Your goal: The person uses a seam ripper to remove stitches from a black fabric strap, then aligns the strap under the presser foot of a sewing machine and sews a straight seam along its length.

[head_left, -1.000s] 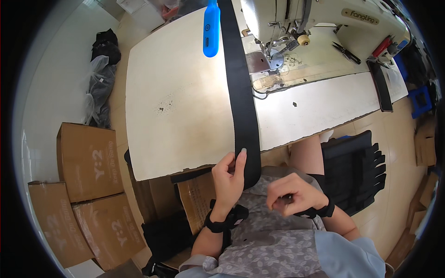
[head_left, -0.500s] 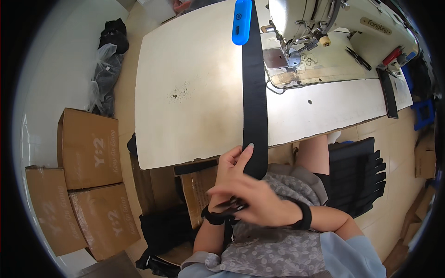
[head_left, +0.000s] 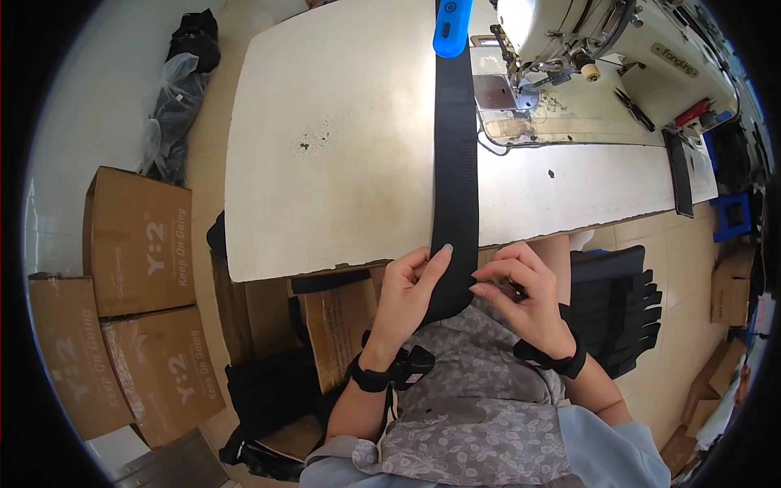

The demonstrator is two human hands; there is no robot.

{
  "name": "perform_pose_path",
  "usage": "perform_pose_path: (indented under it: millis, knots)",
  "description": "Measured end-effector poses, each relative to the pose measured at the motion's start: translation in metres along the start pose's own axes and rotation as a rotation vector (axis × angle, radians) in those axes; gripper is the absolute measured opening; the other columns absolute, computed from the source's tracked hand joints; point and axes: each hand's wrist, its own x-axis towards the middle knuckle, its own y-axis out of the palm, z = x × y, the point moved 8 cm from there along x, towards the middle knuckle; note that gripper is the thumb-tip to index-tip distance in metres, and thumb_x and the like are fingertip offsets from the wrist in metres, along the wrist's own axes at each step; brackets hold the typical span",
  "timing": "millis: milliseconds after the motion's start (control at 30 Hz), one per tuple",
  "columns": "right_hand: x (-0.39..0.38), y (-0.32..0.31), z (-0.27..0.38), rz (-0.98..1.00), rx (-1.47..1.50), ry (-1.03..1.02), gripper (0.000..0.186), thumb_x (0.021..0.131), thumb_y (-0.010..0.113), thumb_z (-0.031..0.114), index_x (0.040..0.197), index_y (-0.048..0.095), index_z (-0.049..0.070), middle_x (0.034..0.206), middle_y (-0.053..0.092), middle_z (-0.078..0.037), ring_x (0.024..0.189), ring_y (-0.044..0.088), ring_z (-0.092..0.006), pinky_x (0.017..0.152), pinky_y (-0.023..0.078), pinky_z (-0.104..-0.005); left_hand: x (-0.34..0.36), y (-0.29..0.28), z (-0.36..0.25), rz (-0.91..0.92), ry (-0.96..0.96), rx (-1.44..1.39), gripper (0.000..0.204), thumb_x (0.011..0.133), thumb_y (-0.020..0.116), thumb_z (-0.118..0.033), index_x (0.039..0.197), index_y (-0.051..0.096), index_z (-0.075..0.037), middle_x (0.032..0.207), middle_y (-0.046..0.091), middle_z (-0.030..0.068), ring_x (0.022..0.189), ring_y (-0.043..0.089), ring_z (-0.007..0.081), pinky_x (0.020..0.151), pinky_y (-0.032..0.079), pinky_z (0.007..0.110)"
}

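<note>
A long, wide black fabric strap (head_left: pixel 455 163) runs down the table and over its near edge, its rounded end bending toward my lap. My left hand (head_left: pixel 413 281) is closed on the strap's left side near that end, thumb lying on top. At the strap's right edge is my right hand (head_left: pixel 521 293), thumb and fingertips drawn together in a pinch. Something small and dark shows inside its curled fingers, too hidden to name. On the strap's far part lies a bright blue device (head_left: pixel 450 28) with a round button.
A white sewing machine (head_left: pixel 602 49) stands at the far right of the pale table (head_left: pixel 342 195), black snips (head_left: pixel 634 110) beside it. A short black strip (head_left: pixel 680 175) hangs over the table's right edge. Cardboard boxes (head_left: pixel 138 244) stack at left. Black strips (head_left: pixel 614 301) lie beside my right leg.
My right hand has moved from over my left wrist up and right to the strap's right edge, fingers now pinched. My left hand keeps its hold. The whole view has shifted slightly.
</note>
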Motion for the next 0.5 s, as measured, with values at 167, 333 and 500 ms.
perform_pose_path:
  millis: [167, 333, 500]
  knots:
    - [-0.001, 0.005, -0.001, 0.062, -0.047, -0.043, 0.028, 0.070, 0.070, -0.007, 0.095, 0.063, 0.002, 0.092, 0.055, -0.009, 0.075, 0.062, -0.0224, 0.064, 0.052, -0.0300, -0.001, 0.001, -0.001, 0.003, 0.002, 0.010, 0.031, 0.095, 0.059, -0.023, 0.073, 0.056, -0.002, 0.060, 0.043, -0.0097, 0.056, 0.031, -0.0011, 0.049, 0.024, 0.019]
    - [0.001, 0.013, 0.012, 0.110, -0.131, -0.110, 0.034, 0.065, 0.060, -0.013, 0.097, 0.057, 0.001, 0.092, 0.053, -0.012, 0.073, 0.062, -0.0291, 0.062, 0.052, -0.0355, -0.001, 0.000, -0.002, -0.007, 0.018, 0.015, 0.031, 0.095, 0.059, -0.023, 0.073, 0.056, -0.002, 0.060, 0.043, -0.0093, 0.057, 0.031, -0.0007, 0.049, 0.024, 0.020]
    - [-0.015, 0.063, 0.062, 0.287, 0.028, -0.286, 0.033, 0.065, 0.067, -0.002, 0.095, 0.054, 0.002, 0.094, 0.053, -0.013, 0.071, 0.062, -0.0316, 0.057, 0.050, -0.0391, 0.000, 0.005, -0.006, -0.018, -0.018, 0.089, 0.037, 0.095, 0.060, -0.024, 0.066, 0.045, -0.006, 0.060, 0.033, -0.0100, 0.057, 0.024, 0.0010, 0.048, 0.020, 0.023]
